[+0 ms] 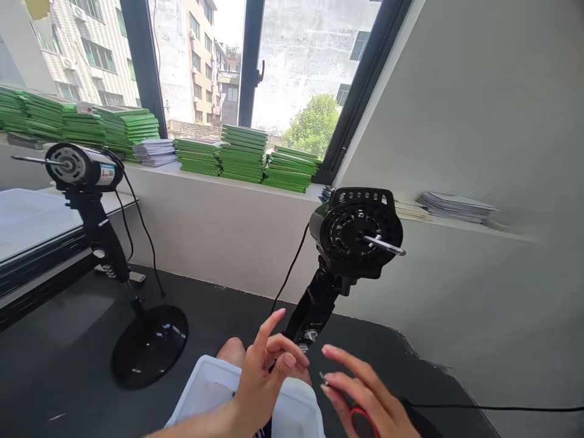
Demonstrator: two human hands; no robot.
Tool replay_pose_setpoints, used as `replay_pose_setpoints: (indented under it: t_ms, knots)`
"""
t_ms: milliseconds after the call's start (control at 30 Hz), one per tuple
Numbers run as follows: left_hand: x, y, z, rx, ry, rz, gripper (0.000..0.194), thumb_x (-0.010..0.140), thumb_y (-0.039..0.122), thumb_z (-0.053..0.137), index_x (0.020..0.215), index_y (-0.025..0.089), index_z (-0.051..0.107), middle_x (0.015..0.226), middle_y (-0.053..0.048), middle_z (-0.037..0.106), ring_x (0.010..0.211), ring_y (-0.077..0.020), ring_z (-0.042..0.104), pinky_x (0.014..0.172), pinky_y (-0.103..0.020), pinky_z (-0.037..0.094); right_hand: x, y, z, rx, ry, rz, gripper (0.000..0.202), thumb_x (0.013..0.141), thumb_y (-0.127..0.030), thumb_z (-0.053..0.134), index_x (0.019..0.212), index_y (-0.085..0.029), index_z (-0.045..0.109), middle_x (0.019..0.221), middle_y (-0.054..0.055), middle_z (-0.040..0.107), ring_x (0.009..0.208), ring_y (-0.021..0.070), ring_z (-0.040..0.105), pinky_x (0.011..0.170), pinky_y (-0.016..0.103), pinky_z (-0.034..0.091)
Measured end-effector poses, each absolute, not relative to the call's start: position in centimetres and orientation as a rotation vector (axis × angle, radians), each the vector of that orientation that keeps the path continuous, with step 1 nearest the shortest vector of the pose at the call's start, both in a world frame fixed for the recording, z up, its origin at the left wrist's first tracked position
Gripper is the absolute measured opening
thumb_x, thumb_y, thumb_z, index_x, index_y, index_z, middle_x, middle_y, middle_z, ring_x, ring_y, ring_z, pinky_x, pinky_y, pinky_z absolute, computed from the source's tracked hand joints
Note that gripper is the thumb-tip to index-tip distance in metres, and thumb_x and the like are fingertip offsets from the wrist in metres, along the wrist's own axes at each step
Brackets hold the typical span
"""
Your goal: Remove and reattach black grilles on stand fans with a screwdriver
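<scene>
In front of the near fan's stand, my left hand [269, 371] has its index finger raised, with thumb and other fingers bent together; whatever they pinch, if anything, is too small to make out. My right hand [365, 389] is closed around a tool with a red-and-black handle [364, 421], most of it hidden in the palm. A small metal tip pokes out at its fingertips. Above both hands stands a black fan motor head [358, 234] without blades, its metal shaft pointing to the right and toward me. Under my left hand, a white plastic bin [201, 380] rests on my lap.
A second bladeless fan [84, 170] stands at left on a round black base [150, 347], beside a table with a white tray [27, 210]. Green stacks [241, 155] and grey stacks [456, 207] line the sill and ledge. A black cord [502, 407] runs along the right.
</scene>
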State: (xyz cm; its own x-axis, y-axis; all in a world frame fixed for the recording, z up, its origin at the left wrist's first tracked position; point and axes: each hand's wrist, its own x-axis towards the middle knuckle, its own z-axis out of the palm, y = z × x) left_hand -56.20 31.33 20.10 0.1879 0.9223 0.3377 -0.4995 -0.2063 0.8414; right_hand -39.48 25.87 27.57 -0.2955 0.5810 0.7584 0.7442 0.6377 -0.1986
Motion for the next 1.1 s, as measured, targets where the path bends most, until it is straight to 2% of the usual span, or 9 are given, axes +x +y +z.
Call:
replay_pose_setpoints:
  t_ms: [100,167,267,367,467,567,667,800,1100]
  knots:
    - [-56.1,35.4,24.2,1.378,0.406,1.587,0.056,0.1,0.043,0.064,0.151,0.032,0.045,0.11,-0.006,0.077,0.095,-0.0174,0.073,0.092,-0.033,0.06,-38.2,27.2,35.5,-1.007,-1.998,-0.558,0.01,0.099,-0.022,0.065,0.108,-0.025,0.068,0.127,0.005,0.071,0.091,0.0148,0.074,0.08,0.022,0.06]
    - [-55.5,38.6,27.4,1.576,0.34,1.772,0.059,0.099,0.036,0.066,0.153,0.034,0.041,0.132,-0.009,0.069,0.114,-0.0197,0.07,0.102,-0.036,0.056,-38.2,28.5,41.2,-1.092,-2.005,-0.709,0.007,0.102,-0.03,0.063,0.101,-0.028,0.07,0.13,-0.002,0.071,0.076,0.0075,0.071,0.064,0.021,0.055]
    - [-54.2,43.1,31.7,1.866,0.348,1.836,0.067,0.097,0.039,0.067,0.156,0.033,0.035,0.161,-0.012,0.045,0.148,-0.0283,0.045,0.121,-0.048,0.041,-38.9,31.1,48.2,-1.141,-2.037,-0.878,0.023,0.105,-0.044,0.058,0.097,-0.027,0.07,0.129,-0.004,0.071,0.096,0.0094,0.072,0.074,0.023,0.054]
    - [-52.9,46.5,34.0,1.975,0.287,1.71,0.078,0.095,0.044,0.069,0.16,0.03,0.028,0.17,-0.012,0.031,0.157,-0.0317,0.031,0.127,-0.052,0.03,-39.2,34.5,51.9,-1.137,-2.27,-0.868,0.044,0.106,-0.056,0.044,0.097,-0.023,0.072,0.131,-0.005,0.07,0.098,0.0084,0.07,0.081,0.026,0.052]
    - [-52.0,48.1,34.2,1.951,0.154,1.591,0.089,0.093,0.047,0.07,0.163,0.027,0.019,0.169,-0.014,0.033,0.156,-0.0312,0.032,0.128,-0.049,0.031,-38.2,38.0,52.8,-1.09,-2.566,-0.816,0.07,0.104,-0.07,0.027,0.087,-0.021,0.074,0.127,-0.005,0.071,0.082,0.0068,0.07,0.065,0.025,0.049]
    - [-51.6,48.6,33.7,1.907,0.116,1.577,0.087,0.095,0.046,0.068,0.164,0.027,0.019,0.169,-0.013,0.033,0.157,-0.0305,0.031,0.128,-0.047,0.031,-37.1,40.1,52.3,-1.081,-2.72,-0.793,0.076,0.104,-0.075,0.022,0.08,-0.023,0.072,0.129,-0.004,0.071,0.074,0.0077,0.07,0.05,0.025,0.042]
    - [-51.4,48.6,33.4,1.905,0.099,1.589,0.086,0.095,0.045,0.068,0.164,0.028,0.02,0.168,-0.012,0.034,0.157,-0.031,0.032,0.128,-0.047,0.03,-36.7,40.7,51.9,-1.026,-2.774,-0.827,0.07,0.107,-0.069,0.024,0.084,-0.024,0.072,0.135,-0.003,0.067,0.097,0.0139,0.072,0.05,0.024,0.043]
    - [-51.4,48.8,33.5,1.912,0.11,1.61,0.084,0.094,0.044,0.069,0.164,0.026,0.024,0.167,-0.014,0.036,0.155,-0.0306,0.036,0.126,-0.048,0.034,-36.7,41.4,52.0,-0.974,-2.899,-0.803,0.064,0.109,-0.063,0.027,0.087,-0.025,0.074,0.143,-0.004,0.062,0.135,0.0194,0.057,0.06,0.023,0.05]
    - [-50.9,48.8,33.7,1.913,0.23,1.572,0.082,0.09,0.048,0.073,0.159,0.025,0.036,0.166,-0.013,0.038,0.154,-0.0332,0.037,0.125,-0.05,0.039,-36.2,44.2,52.0,-0.921,-3.049,-0.74,0.065,0.107,-0.065,0.033,0.08,-0.022,0.074,0.142,-0.001,0.062,0.136,0.0198,0.055,0.055,0.019,0.045]
